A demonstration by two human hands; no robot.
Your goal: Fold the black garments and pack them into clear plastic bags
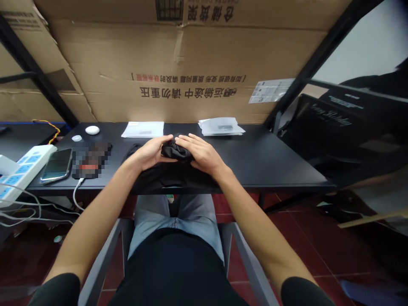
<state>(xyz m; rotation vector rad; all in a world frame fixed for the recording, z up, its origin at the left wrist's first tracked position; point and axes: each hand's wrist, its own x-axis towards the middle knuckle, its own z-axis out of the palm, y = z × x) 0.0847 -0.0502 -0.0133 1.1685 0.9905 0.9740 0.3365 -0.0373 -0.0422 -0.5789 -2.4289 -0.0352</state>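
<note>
Head | left hand (pixel 150 153): grip clamped on black fabric (pixel 176 151) | right hand (pixel 204 154): palm-down over it, grip unclear

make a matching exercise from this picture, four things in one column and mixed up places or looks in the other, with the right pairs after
1. black fabric
2. power strip
3. cardboard
4. phone

A. brown, printed with upside-down characters
B. lying flat on the desk
C. between the left hand and the right hand
D. white, with blue sockets

Pairs: 1-C, 2-D, 3-A, 4-B
</note>
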